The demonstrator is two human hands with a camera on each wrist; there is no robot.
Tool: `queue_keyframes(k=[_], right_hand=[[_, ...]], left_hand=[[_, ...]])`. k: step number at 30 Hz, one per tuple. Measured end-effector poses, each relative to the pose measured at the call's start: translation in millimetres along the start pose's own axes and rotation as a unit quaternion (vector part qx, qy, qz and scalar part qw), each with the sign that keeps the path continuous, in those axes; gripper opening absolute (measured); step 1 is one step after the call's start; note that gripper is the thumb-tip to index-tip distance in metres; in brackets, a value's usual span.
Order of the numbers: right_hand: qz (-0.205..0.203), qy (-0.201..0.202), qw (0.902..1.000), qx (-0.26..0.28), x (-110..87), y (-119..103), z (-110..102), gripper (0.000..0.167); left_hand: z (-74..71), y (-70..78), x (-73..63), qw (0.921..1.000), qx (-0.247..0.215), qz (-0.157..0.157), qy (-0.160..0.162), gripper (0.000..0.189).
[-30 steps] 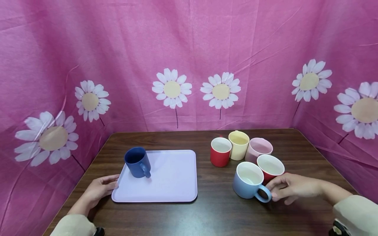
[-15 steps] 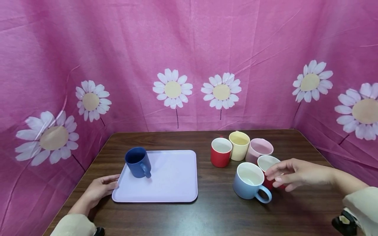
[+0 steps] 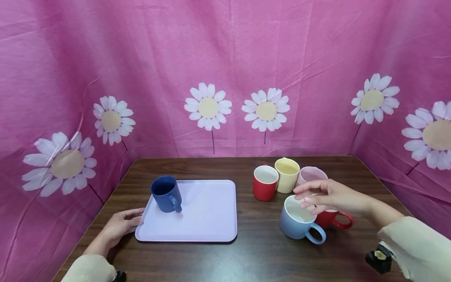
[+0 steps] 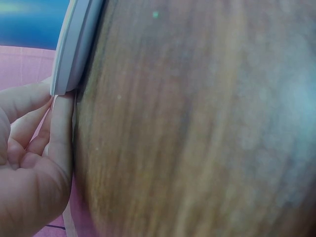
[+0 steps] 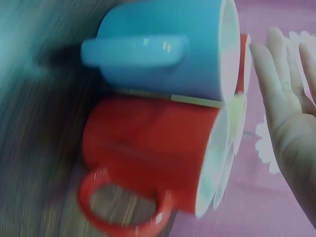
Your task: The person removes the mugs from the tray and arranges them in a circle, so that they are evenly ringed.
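Observation:
My left hand (image 3: pixel 121 227) pinches the left edge of a pale lilac tray (image 3: pixel 211 219); the left wrist view has the tray's rim (image 4: pixel 74 54) at the fingertips. On the tray's left side stands a dark blue mug (image 3: pixel 165 196), handle toward the front right. My right hand (image 3: pixel 334 197) hovers with loosely extended fingers above a light blue mug (image 3: pixel 294 227) and a red mug (image 3: pixel 325 220), hiding part of both rims. In the right wrist view the hand (image 5: pixel 291 113) is apart from the blue mug (image 5: pixel 158 74) and red mug (image 5: pixel 148 148).
Behind these stand another red mug (image 3: pixel 264 190), a yellow mug (image 3: pixel 287 178) and a pink mug (image 3: pixel 311 174), partly covered by my right hand. All rest on a dark wooden table (image 3: pixel 253 250). A pink flowered curtain (image 3: pixel 232 58) encloses the back and sides.
My right hand has left the light blue mug's handle area, risen and moved left over the mugs. The left hand, the tray and the mugs stay put; the view shifts slightly.

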State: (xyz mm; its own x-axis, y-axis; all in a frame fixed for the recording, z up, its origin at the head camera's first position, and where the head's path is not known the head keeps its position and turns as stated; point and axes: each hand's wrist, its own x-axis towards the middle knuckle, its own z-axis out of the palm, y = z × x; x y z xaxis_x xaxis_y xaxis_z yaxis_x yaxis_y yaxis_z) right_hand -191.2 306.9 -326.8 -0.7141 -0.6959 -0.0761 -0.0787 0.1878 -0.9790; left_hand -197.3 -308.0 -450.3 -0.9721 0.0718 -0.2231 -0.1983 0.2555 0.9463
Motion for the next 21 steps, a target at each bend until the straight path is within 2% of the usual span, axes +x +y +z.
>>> queue_keyframes(k=[7,11,16,21], right_hand=[[-0.009,0.02,0.9997,-0.001,30.5,3.9,15.1,0.035],[0.001,0.026,0.9996,-0.01,49.3,2.0,26.4,0.04],[0.02,0.019,0.9992,-0.03,73.8,-2.3,39.8,0.046],[0.025,0.005,0.999,-0.036,97.8,-3.8,52.9,0.046]], left_hand=[[0.7,1.1,-0.6,1.0,0.006,-0.005,0.003,0.054],[1.0,1.4,-0.4,1.0,0.005,-0.004,0.002,0.053],[0.6,0.2,-0.3,1.0,-0.002,0.003,-0.003,0.053],[-0.7,-0.7,0.8,0.9999,-0.009,0.002,-0.005,0.054]])
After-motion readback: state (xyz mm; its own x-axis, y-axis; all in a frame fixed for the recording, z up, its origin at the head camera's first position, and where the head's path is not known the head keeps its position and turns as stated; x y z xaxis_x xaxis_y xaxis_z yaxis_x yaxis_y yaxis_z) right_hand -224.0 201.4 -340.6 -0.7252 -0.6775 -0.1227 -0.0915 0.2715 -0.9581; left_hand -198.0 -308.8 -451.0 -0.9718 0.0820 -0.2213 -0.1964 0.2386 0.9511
